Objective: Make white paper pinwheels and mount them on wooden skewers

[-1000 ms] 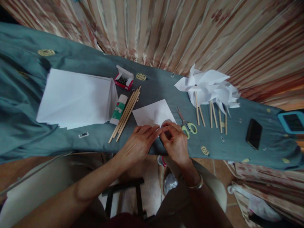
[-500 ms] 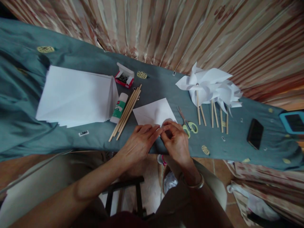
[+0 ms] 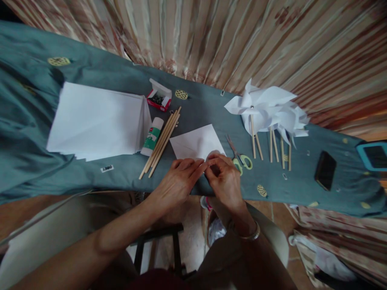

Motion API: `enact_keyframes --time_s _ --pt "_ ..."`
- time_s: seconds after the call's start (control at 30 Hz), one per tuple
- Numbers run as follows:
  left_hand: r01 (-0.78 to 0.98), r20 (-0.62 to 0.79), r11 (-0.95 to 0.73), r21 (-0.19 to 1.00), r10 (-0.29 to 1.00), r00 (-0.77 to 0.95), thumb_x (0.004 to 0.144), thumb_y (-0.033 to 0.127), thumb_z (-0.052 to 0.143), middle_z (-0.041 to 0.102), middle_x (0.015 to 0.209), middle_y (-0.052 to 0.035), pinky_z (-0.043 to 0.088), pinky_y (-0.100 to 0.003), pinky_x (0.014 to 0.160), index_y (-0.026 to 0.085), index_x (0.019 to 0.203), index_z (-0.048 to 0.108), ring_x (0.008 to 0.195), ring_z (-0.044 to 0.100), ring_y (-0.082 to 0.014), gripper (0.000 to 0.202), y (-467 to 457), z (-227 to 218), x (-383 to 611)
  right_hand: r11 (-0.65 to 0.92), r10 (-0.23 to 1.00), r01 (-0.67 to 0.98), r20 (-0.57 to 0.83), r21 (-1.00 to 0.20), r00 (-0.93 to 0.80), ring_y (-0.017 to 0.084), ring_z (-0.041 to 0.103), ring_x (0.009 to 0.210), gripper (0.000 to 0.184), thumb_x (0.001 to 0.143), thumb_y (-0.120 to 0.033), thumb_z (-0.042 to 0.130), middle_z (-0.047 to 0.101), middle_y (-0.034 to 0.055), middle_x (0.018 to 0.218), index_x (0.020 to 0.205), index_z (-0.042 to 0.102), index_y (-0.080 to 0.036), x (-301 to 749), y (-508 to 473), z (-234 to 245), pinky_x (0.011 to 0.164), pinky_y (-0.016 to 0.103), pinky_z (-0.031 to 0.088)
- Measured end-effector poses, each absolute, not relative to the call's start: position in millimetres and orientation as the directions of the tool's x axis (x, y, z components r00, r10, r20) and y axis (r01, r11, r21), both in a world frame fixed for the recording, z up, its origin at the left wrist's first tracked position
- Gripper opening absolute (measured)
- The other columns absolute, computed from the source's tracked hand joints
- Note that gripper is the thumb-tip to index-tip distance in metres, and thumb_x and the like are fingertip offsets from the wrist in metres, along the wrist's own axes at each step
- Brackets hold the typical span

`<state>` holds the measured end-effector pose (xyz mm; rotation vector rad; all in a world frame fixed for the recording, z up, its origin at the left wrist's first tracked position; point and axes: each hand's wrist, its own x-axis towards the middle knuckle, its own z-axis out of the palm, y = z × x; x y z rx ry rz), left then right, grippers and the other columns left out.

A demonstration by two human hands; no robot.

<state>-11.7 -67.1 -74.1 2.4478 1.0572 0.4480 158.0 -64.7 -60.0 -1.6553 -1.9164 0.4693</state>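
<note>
A white sheet of paper (image 3: 198,141) with a faint crease lies on the cloth in front of me. At its near edge my left hand (image 3: 179,177) has its fingers pressed together on the paper. Close against it, fingertips nearly touching, my right hand (image 3: 223,177) pinches the same edge with curled thumb and forefinger. The near part of the sheet is hidden under both hands. Just right of the paper lie scissors (image 3: 242,160) with light green handles, blades pointing away. Wooden sticks (image 3: 163,141) are bunched to its left, beside a green and white glue stick (image 3: 152,137).
A stack of white paper (image 3: 96,121) covers the left side. Behind the glue stick stands an opened red box (image 3: 159,96) of small dark pins. Several paper pinwheels (image 3: 263,104) on sticks lie back right. A dark phone (image 3: 325,170) and blue-framed device (image 3: 373,155) are farther right.
</note>
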Motion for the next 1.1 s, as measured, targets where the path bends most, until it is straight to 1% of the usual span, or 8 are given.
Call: enact_keyframes --time_s 0.13,0.23,0.33,0.43,0.53,0.73,0.87,1.1 --pt "0.611 0.119 -0.613 0.501 0.748 0.653 0.096 0.013 0.04 0.059 0.136 -0.0131 0.042 -0.041 0.092 0.01 0.137 0.045 0.115 0.052 -0.0267 0.042 -67.2 -77.2 -10.9 0.184 0.978 0.781 0.191 -0.597 -0.084 0.021 0.065 0.096 0.012 0.087 -0.016 0.054 0.069 0.0063 0.099 0.084 0.065 -0.02 158.8 -65.4 -57.1 0.087 0.038 0.053" --pt "0.617 0.132 -0.616 0.49 0.752 0.645 0.095 0.012 0.039 0.059 0.135 -0.0151 0.043 -0.042 0.091 0.008 0.138 0.044 0.115 0.052 -0.0276 0.043 -67.5 -79.5 -10.5 0.207 0.968 0.8 0.239 -0.563 -0.082 0.023 0.062 0.107 0.02 0.09 -0.016 0.049 0.067 0.008 0.114 0.096 0.067 -0.02 161.8 -65.4 -53.3 0.093 0.043 0.052" --pt "0.615 0.15 -0.622 0.485 0.752 0.642 0.095 0.012 0.039 0.06 0.133 -0.0158 0.043 -0.042 0.089 0.007 0.135 0.047 0.113 0.053 -0.0279 0.041 -67.4 -79.3 -10.4 0.277 0.95 0.822 0.268 -0.498 -0.158 0.025 0.052 0.125 0.03 0.091 -0.012 0.043 0.056 0.0077 0.135 0.105 0.068 -0.021 164.0 -64.3 -50.2 0.103 0.049 0.046" --pt "0.606 0.16 -0.625 0.491 0.749 0.643 0.096 0.013 0.039 0.061 0.133 -0.0141 0.044 -0.041 0.089 0.009 0.129 0.052 0.112 0.053 -0.0275 0.036 -66.9 -77.1 -10.2 0.317 0.944 0.824 0.24 -0.469 -0.226 0.029 0.041 0.137 0.034 0.091 -0.012 0.043 0.045 0.0041 0.147 0.108 0.069 -0.024 162.9 -62.1 -50.1 0.111 0.055 0.038" --pt "0.6 0.179 -0.63 0.493 0.748 0.639 0.096 0.014 0.04 0.061 0.133 -0.0132 0.044 -0.041 0.089 0.009 0.128 0.052 0.112 0.054 -0.0275 0.035 -66.6 -76.3 -9.7 0.312 0.949 0.816 0.203 -0.488 -0.241 0.029 0.037 0.141 0.035 0.091 -0.012 0.043 0.043 0.0026 0.148 0.108 0.07 -0.026 159.6 -59.8 -53.1 0.116 0.056 0.032" --pt "0.611 0.171 -0.632 0.478 0.749 0.641 0.096 0.014 0.041 0.063 0.128 -0.0138 0.043 -0.04 0.09 0.009 0.127 0.053 0.112 0.054 -0.0267 0.034 -68.0 -79.2 -9.2 0.287 0.957 0.795 0.199 -0.535 -0.212 0.026 0.038 0.14 0.034 0.092 -0.013 0.042 0.044 0.0024 0.146 0.105 0.07 -0.026 154.9 -58.0 -59.5 0.115 0.051 0.037" --pt "0.611 0.172 -0.634 0.474 0.747 0.642 0.094 0.013 0.044 0.062 0.129 -0.0142 0.044 -0.04 0.092 0.01 0.129 0.052 0.114 0.054 -0.0261 0.036 -68.1 -78.9 -9.3 0.272 0.961 0.805 0.186 -0.527 -0.204 0.026 0.039 0.139 0.032 0.092 -0.013 0.041 0.043 0.0048 0.147 0.104 0.07 -0.024 153.1 -57.9 -60.3 0.116 0.051 0.036" --pt "0.613 0.179 -0.646 0.455 0.741 0.647 0.096 0.015 0.041 0.062 0.129 -0.0158 0.045 -0.041 0.09 0.007 0.127 0.054 0.112 0.055 -0.027 0.035 -68.0 -77.7 -9.1 0.265 0.963 0.829 0.17 -0.492 -0.207 0.026 0.036 0.141 0.031 0.094 -0.016 0.04 0.043 0.008 0.15 0.109 0.067 -0.02 151.0 -58.6 -59.1 0.117 0.053 0.032"
